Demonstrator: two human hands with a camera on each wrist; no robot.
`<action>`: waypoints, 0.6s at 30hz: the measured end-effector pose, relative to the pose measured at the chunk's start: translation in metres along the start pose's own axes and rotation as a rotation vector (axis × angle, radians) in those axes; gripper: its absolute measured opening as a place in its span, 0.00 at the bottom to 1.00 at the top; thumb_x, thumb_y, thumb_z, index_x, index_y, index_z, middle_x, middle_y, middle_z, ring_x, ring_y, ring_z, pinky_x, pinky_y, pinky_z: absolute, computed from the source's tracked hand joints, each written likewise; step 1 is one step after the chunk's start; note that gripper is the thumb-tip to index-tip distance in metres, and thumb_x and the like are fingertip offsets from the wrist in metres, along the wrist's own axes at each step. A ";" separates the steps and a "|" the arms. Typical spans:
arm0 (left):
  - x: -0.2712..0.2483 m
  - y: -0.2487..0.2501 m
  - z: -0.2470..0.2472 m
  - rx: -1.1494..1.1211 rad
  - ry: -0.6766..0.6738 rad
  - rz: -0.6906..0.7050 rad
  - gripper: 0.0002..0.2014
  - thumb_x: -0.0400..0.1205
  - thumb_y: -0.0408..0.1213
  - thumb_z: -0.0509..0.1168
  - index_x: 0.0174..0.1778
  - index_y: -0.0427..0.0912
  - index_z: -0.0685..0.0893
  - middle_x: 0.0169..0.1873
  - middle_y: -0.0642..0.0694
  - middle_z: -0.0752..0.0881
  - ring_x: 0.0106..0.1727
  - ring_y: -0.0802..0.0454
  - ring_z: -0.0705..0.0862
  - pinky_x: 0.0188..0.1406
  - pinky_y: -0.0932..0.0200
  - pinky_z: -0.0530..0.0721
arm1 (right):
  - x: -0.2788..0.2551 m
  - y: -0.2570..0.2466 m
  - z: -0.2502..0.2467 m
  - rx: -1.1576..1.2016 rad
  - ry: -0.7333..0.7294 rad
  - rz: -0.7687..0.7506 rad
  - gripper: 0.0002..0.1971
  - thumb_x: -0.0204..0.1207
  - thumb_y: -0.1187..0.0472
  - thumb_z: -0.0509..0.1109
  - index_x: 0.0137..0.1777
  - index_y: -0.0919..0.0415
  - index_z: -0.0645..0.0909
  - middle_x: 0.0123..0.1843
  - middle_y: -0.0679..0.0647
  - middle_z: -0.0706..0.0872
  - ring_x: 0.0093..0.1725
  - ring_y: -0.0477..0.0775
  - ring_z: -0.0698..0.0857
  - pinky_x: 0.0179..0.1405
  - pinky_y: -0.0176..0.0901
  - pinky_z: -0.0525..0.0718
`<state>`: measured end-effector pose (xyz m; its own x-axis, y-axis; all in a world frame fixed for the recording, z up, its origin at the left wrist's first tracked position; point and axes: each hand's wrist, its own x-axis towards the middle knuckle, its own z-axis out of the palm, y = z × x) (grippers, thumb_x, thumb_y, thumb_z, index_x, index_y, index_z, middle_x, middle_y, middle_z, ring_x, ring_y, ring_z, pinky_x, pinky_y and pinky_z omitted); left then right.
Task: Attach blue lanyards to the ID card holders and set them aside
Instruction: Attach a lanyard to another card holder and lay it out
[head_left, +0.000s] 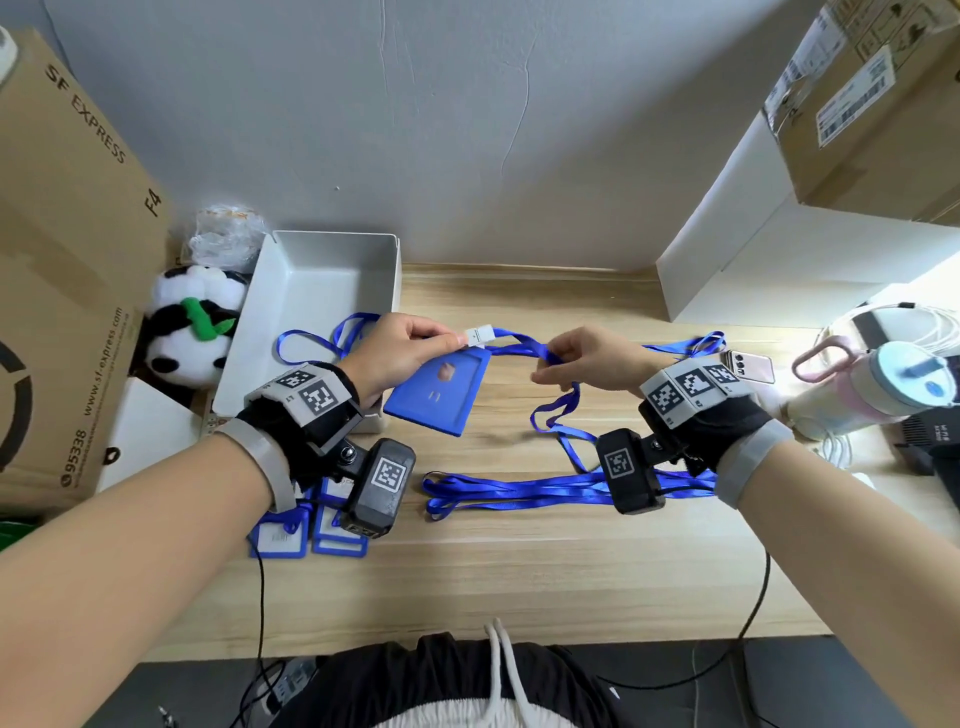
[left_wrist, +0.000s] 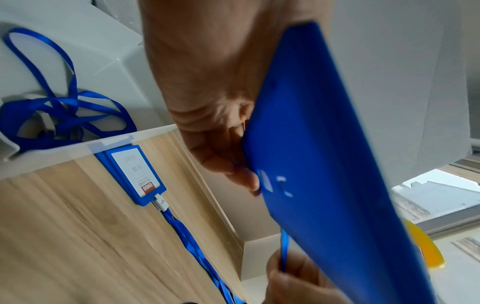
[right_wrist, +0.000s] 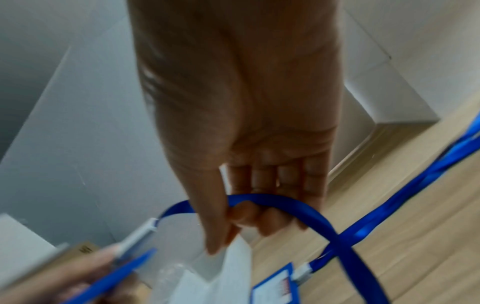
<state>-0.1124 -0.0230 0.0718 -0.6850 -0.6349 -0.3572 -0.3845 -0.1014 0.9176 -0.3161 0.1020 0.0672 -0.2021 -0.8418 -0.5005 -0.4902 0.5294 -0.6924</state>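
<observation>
The left hand (head_left: 400, 353) is pinching a blue card holder (head_left: 439, 397) by its clip. The right hand (head_left: 587, 361) is pinching the blue lanyard (head_left: 519, 343). A box (head_left: 67, 249) is reading "SF EXPRESS".

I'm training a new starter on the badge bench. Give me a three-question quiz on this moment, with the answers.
1. True or false: the left hand holds a blue card holder lifted off the table.
2. What does the right hand pinch? A) the white clip B) the blue lanyard strap C) the phone
3. Fill in: the spare lanyards lie flat on the table, near the ______ wrist.

Key
1. True. It grips the holder's top edge by the white clip.
2. B. The lanyard strap passes through its fingers.
3. Right.
</observation>
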 end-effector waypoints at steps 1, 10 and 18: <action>0.001 -0.001 -0.003 -0.040 0.041 -0.005 0.05 0.79 0.37 0.69 0.41 0.39 0.88 0.24 0.46 0.84 0.23 0.60 0.79 0.29 0.66 0.79 | 0.002 0.005 -0.002 -0.097 0.017 0.051 0.09 0.75 0.57 0.73 0.44 0.64 0.85 0.30 0.50 0.81 0.31 0.47 0.78 0.37 0.36 0.75; 0.003 -0.031 -0.036 0.095 0.162 -0.091 0.08 0.78 0.40 0.70 0.43 0.38 0.89 0.19 0.52 0.84 0.35 0.53 0.80 0.40 0.62 0.79 | -0.009 -0.003 -0.021 -0.268 0.144 0.162 0.17 0.83 0.49 0.58 0.44 0.52 0.88 0.26 0.54 0.65 0.25 0.51 0.62 0.24 0.37 0.64; -0.012 -0.052 -0.045 0.087 0.122 -0.150 0.09 0.76 0.44 0.71 0.42 0.42 0.89 0.43 0.39 0.90 0.47 0.52 0.83 0.54 0.56 0.78 | 0.006 -0.095 -0.021 0.509 0.096 -0.252 0.10 0.80 0.72 0.62 0.41 0.62 0.81 0.35 0.53 0.84 0.30 0.42 0.85 0.36 0.30 0.85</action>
<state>-0.0560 -0.0443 0.0360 -0.5383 -0.7060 -0.4603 -0.5321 -0.1389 0.8352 -0.2887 0.0441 0.1409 -0.2192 -0.9419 -0.2546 -0.0684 0.2751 -0.9590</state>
